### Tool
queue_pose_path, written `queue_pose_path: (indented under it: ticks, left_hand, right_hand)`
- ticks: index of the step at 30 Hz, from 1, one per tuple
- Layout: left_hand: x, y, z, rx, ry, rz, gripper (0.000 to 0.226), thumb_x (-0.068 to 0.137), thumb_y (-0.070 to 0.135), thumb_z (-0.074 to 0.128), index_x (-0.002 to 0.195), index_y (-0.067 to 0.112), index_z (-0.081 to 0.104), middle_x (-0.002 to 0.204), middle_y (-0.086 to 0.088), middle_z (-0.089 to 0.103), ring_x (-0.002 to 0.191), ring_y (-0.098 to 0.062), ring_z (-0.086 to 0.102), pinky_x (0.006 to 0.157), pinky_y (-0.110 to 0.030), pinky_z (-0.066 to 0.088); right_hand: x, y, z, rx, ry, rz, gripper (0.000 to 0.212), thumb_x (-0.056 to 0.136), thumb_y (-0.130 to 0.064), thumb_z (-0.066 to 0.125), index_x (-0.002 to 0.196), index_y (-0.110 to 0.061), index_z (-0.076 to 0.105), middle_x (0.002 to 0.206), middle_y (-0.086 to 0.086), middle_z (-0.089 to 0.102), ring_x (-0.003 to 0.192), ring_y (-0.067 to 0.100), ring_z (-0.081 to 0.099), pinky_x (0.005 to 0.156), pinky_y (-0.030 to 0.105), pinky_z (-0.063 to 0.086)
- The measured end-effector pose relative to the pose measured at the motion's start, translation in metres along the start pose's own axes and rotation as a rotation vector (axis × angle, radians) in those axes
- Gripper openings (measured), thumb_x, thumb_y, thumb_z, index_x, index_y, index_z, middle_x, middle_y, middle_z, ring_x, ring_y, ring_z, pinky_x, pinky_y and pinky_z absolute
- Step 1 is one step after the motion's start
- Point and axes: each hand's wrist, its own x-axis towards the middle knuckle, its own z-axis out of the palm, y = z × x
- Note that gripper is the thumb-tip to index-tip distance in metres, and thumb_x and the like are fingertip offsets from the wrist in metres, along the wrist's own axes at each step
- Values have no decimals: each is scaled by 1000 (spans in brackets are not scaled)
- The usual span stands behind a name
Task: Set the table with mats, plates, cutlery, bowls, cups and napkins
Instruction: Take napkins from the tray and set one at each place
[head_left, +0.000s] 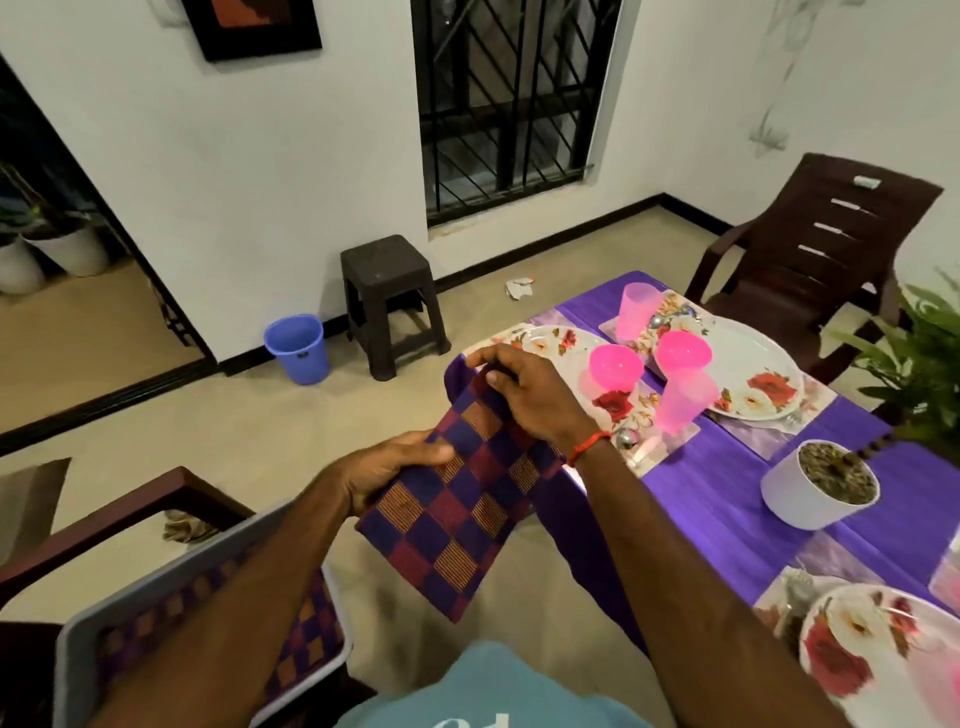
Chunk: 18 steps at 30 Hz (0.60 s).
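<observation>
A: What does the cloth look like?
B: A woven checked cloth napkin (467, 509) with purple, maroon and orange squares, a long strip slanting across the middle of the frame.
A: Who holds it?
B: Both hands. The left hand (387, 470) grips its left edge, and the right hand (535, 400) pinches its upper end, just beside the purple-covered table (727, 483) at right.

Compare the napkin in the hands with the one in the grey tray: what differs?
The held napkin is in the air, gripped by the left hand and pinched at its top by the right hand; the tray napkin lies flat in the grey tray. The held napkin shows nearly whole; the tray napkin is partly behind the left arm. Both share a purple, red, orange check.
</observation>
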Motion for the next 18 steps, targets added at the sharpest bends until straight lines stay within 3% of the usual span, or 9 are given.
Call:
queue_pose_path:
  ticks: [4,7,10,12,15,18]
  left_hand:
    - [16,-10,26,62,23,-53,97,55,33,100,136,6,55,129,-24,67,109,-38,68,102,-54,53]
    - [25,-25,38,13,85,-28,97,55,34,100,136,5,56,129,-25,67,109,-39,68,103,-57,52]
    - [33,-34,49,-101,131,25,71,66,25,92,128,6,63,122,-23,70,99,-35,73,84,-47,61]
    - [40,-36,55,-164,166,60,63,72,22,85,129,8,62,125,-24,69,101,-37,73,83,-48,62]
    - [51,-37,63,-191,209,84,93,57,30,98,137,9,57,130,-25,67,108,-41,70,88,-53,60]
    - [64,-38,75,-172,209,65,89,62,28,96,139,13,54,130,-24,67,111,-43,69,87,-54,60]
  right_hand:
    - [-18,14,-5,-60,26,-31,35,100,-5,56,130,-23,62,116,-13,62,104,-7,55,87,3,43]
    - [-38,34,-15,40,230,24,40,94,-16,69,131,-28,60,127,-13,63,112,-3,57,95,18,50]
    - [-67,64,-23,148,459,236,40,92,-24,73,127,-33,57,135,-10,59,124,9,53,100,27,46]
    - [-89,79,-30,301,509,450,45,90,-37,74,130,-26,57,136,-5,60,126,17,55,100,32,47]
    - [-121,86,-30,774,253,729,51,92,-53,63,129,-18,62,121,1,72,110,18,69,85,29,56]
    - [-143,90,-21,1008,28,800,53,91,-47,68,133,-16,61,125,10,70,115,30,68,101,52,52]
